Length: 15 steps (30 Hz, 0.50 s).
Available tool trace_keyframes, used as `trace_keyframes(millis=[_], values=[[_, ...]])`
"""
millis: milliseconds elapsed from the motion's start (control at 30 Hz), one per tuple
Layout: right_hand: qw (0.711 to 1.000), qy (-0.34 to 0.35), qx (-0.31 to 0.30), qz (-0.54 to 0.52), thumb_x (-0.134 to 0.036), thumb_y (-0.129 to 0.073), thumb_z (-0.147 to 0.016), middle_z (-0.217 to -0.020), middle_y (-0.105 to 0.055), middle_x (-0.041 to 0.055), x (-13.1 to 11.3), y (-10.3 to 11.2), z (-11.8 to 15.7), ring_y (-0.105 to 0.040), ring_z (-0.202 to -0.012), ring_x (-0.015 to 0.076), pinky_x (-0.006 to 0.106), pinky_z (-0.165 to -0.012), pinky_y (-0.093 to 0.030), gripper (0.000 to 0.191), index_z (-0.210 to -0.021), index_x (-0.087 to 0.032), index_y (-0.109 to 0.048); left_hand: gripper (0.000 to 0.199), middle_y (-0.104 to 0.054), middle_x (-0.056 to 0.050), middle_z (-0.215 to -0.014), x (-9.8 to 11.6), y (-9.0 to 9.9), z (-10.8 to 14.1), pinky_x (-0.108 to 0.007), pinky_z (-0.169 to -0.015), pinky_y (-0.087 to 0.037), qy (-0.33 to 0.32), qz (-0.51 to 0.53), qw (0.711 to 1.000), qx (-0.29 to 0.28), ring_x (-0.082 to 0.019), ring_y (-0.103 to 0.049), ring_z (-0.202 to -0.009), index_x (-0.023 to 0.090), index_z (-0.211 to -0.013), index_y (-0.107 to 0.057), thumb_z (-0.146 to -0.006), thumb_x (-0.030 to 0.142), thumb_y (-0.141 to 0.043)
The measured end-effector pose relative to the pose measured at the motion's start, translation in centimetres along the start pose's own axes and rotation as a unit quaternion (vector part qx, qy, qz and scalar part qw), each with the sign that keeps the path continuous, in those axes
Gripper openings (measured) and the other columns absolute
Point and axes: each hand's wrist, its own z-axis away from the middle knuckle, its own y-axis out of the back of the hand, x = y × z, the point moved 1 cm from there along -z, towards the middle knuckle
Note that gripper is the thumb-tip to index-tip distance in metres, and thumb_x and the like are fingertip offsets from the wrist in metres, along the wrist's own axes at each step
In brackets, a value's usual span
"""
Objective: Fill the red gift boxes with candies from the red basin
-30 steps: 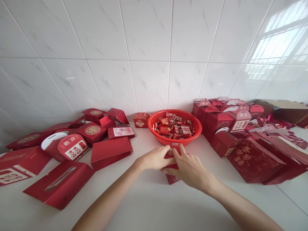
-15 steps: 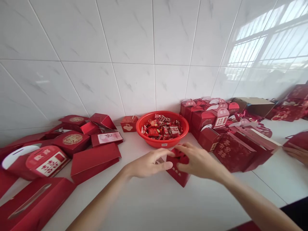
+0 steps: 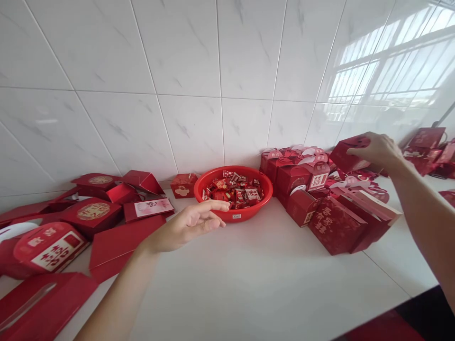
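Note:
My right hand point(image 3: 378, 149) grips a small red gift box point(image 3: 346, 154) by its top and holds it up at the right, above a cluster of filled-out red boxes. Fingers loosely apart, my left hand point(image 3: 192, 225) hovers empty in front of a red plastic basin point(image 3: 232, 217). Wrapped candies point(image 3: 241, 192) in red packaging fill the basin. Below the raised box stand several larger red paper bags point(image 3: 337, 227) with gold lettering.
Several red boxes with handles point(image 3: 291, 182) crowd the wall right of the basin. Red boxes point(image 3: 90, 218) and a flat red bag point(image 3: 46, 303) lie at the left. A small red box point(image 3: 183, 185) stands left of the basin. White tiles point(image 3: 188, 128) line the back.
My right hand has carried the small red box from in front of the basin up and to the right. My left hand has let go of it and shifted left.

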Motion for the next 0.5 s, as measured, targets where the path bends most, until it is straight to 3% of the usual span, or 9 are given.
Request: trace_keyframes(millis=[100, 300, 400, 500], values=[[0.999, 0.004, -0.042, -0.013, -0.035, -0.066, -0.084, -0.109, -0.066, 0.0238, 1.6, -2.9, -1.6, -0.053, -0.084, 0.0194, 0.036, -0.071, -0.038, 0.05, -0.124, -0.004, -0.064, 0.048, -0.062, -0.009, -0.134, -0.1, 0.2, 0.0, -0.041, -0.102, -0.05, 0.015, -0.013, 1.0, 0.004, -0.025, -0.065, -0.113, 0.026, -0.129, -0.06, -0.088, 0.051, -0.063], [0.989, 0.007, -0.102, -0.103, -0.031, -0.068, -0.08, -0.105, -0.065, 0.0222, 2.9, -6.6, -3.1, -0.054, -0.076, 0.0162, 0.034, -0.075, -0.043, 0.04, -0.109, -0.003, -0.067, 0.04, -0.053, -0.007, -0.145, -0.3, 0.7, 0.0, -0.037, -0.099, -0.052, 0.015, -0.015, 1.0, 0.012, -0.023, -0.065, -0.111, 0.026, -0.121, -0.064, -0.088, 0.049, -0.064], [0.988, 0.019, -0.118, -0.095, -0.031, -0.07, -0.078, -0.086, -0.068, 0.0175, 3.1, -8.1, -3.6, -0.053, -0.061, 0.0143, 0.033, -0.064, -0.044, 0.031, -0.097, -0.006, -0.069, 0.038, -0.055, -0.007, -0.143, -0.5, 0.8, 0.0, -0.037, -0.098, -0.052, 0.009, -0.014, 1.0, 0.009, -0.022, -0.066, -0.11, 0.026, -0.12, -0.065, -0.088, 0.047, -0.064], [0.992, 0.046, -0.088, -0.082, -0.031, -0.071, -0.077, -0.063, -0.063, 0.0096, 3.2, -9.1, -3.8, -0.048, -0.048, 0.0127, 0.031, -0.053, -0.041, 0.021, -0.075, -0.01, -0.068, 0.038, -0.057, -0.007, -0.141, -0.6, 0.9, 0.1, -0.037, -0.098, -0.052, 0.007, -0.015, 1.0, 0.008, -0.022, -0.066, -0.109, 0.026, -0.12, -0.065, -0.088, 0.046, -0.065]])
